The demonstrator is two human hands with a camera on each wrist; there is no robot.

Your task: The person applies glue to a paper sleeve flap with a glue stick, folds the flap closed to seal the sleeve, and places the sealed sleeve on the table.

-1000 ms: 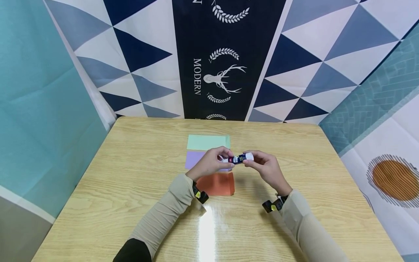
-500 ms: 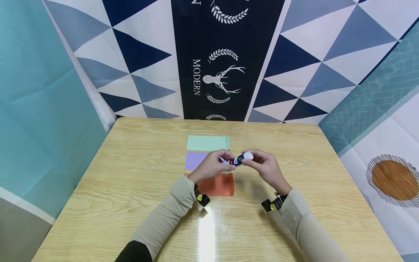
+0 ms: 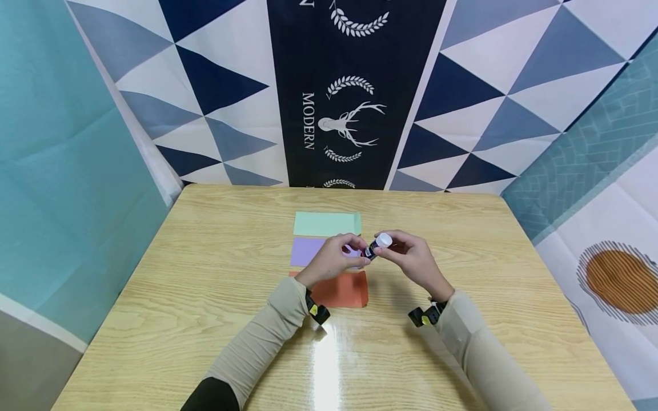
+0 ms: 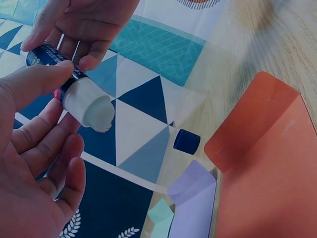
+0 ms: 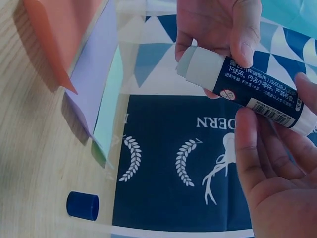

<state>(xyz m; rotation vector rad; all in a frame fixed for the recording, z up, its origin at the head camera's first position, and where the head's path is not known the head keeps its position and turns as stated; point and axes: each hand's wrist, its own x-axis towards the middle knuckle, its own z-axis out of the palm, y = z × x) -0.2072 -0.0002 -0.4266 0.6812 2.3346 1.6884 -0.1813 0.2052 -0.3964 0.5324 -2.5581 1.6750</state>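
An uncapped glue stick (image 3: pixel 377 245) with a dark blue label is held up over the table between both hands. My left hand (image 3: pixel 334 260) pinches its barrel close to the bare end, where whitish glue (image 4: pixel 101 114) shows with a worn, uneven tip. At the other end, the fingers and thumb of my right hand (image 3: pixel 413 257) grip around the white base (image 5: pixel 303 121). The dark blue cap (image 4: pixel 186 141) lies on its side on the table; in the head view the hands hide it.
Three paper envelopes lie in a column on the wooden table (image 3: pixel 216 257): mint green (image 3: pixel 326 224) farthest, purple (image 3: pixel 307 251) in the middle, orange (image 3: pixel 341 291) nearest. Each has its flap at the right. A patterned cloth (image 3: pixel 339 68) hangs behind the table's far edge.
The glue stick has tilted from nearly level to slanting, its white base now higher. My right hand has shifted slightly left and up; the left has barely moved.
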